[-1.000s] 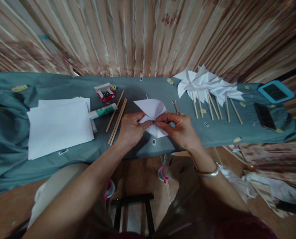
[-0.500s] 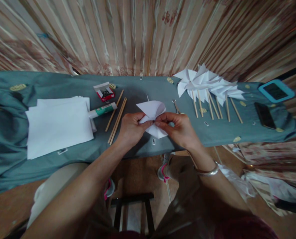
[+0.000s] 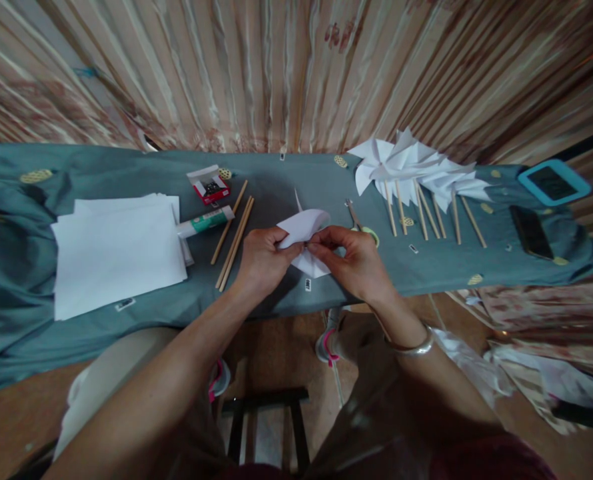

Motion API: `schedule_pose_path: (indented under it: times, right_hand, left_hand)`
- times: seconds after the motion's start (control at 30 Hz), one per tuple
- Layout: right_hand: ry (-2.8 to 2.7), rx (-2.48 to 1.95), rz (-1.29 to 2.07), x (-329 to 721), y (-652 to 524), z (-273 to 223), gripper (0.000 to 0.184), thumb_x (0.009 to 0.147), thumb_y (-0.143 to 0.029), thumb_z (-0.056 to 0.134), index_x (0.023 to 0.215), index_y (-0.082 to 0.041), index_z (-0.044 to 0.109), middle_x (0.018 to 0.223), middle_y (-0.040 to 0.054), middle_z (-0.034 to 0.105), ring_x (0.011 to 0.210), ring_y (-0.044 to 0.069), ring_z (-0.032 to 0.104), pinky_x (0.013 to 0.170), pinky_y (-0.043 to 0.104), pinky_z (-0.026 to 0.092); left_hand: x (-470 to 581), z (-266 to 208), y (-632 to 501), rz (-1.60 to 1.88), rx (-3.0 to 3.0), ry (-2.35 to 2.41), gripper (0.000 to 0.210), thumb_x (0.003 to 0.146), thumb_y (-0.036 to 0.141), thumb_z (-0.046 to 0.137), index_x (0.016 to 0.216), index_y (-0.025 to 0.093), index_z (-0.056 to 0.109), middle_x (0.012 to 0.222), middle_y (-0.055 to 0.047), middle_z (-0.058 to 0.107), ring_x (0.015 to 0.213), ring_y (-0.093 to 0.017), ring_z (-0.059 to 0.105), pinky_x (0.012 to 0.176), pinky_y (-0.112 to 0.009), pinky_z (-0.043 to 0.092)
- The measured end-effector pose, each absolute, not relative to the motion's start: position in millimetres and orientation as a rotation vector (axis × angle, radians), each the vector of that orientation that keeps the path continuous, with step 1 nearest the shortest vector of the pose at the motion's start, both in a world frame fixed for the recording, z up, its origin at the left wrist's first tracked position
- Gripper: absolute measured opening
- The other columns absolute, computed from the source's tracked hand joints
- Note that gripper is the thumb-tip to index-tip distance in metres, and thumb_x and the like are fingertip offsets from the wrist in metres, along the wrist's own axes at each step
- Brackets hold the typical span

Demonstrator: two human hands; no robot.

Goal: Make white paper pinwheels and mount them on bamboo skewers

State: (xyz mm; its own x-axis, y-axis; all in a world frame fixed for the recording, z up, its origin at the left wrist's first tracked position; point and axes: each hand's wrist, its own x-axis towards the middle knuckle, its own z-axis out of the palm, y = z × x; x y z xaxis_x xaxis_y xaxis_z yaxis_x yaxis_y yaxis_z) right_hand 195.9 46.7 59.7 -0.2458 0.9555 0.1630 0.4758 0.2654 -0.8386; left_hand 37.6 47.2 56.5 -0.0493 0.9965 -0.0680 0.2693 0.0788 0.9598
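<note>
Over the middle of the table, a white paper pinwheel (image 3: 304, 225) with curled blades is between my two hands. My left hand (image 3: 266, 260) is closed on its left side, thumb towards the centre. From the right, my right hand (image 3: 354, 260) pinches at the pinwheel's centre; a tiny dark spot shows between the fingertips, too small to make out. Just beyond the paper lies a thin white sliver (image 3: 298, 200). Scissors (image 3: 359, 223) with light green handles rest by my right hand. Wooden sticks (image 3: 235, 243) lie left of my left hand.
Paper sheets (image 3: 119, 257) are stacked at left, with a glue stick (image 3: 206, 221) at their edge. Behind it sits an open red box (image 3: 210, 185). Finished pinwheels (image 3: 416, 167) on sticks lie at back right, near a phone (image 3: 530, 231) and a blue-framed device (image 3: 554, 182).
The pinwheel's upper blade has drawn down and turned a little in my hands. My right hand has shifted slightly, uncovering more of the scissors' handles.
</note>
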Motion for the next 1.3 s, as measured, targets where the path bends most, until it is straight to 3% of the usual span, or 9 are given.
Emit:
schedule_pose_path:
  times: [0.67,1.1,1.3]
  right_hand:
    - [-1.869,-1.342,0.813,195.2,47.7,57.7,0.009,0.082,-0.022,0.061,0.080,-0.017,0.068,0.072,0.0011,0.068,0.066,0.013,0.059,0.065,0.027,0.045]
    - [-1.879,-1.363,0.803,194.2,47.3,56.7,0.009,0.083,-0.023,0.061,0.080,-0.017,0.067,0.073,0.0013,0.069,0.066,0.014,0.060,0.064,0.027,0.045]
    - [-1.901,-1.371,0.735,192.0,45.5,59.5,0.009,0.083,-0.021,0.059,0.080,-0.018,0.067,0.075,0.0018,0.070,0.068,0.015,0.062,0.066,0.027,0.046]
  left_hand:
    - [36.0,50.2,45.7,1.033,1.257,1.336,0.010,0.065,0.024,0.066,0.065,0.014,0.070,0.057,0.003,0.059,0.056,-0.011,0.050,0.053,-0.022,0.037]
    - [36.0,52.6,43.9,1.014,1.271,1.385,0.015,0.066,0.025,0.066,0.055,0.015,0.065,0.050,0.005,0.051,0.051,-0.009,0.044,0.048,-0.021,0.032]
    - [36.7,48.9,45.4,1.017,1.289,1.381,0.011,0.067,0.024,0.065,0.068,0.015,0.072,0.061,0.003,0.063,0.059,-0.013,0.055,0.053,-0.022,0.039]
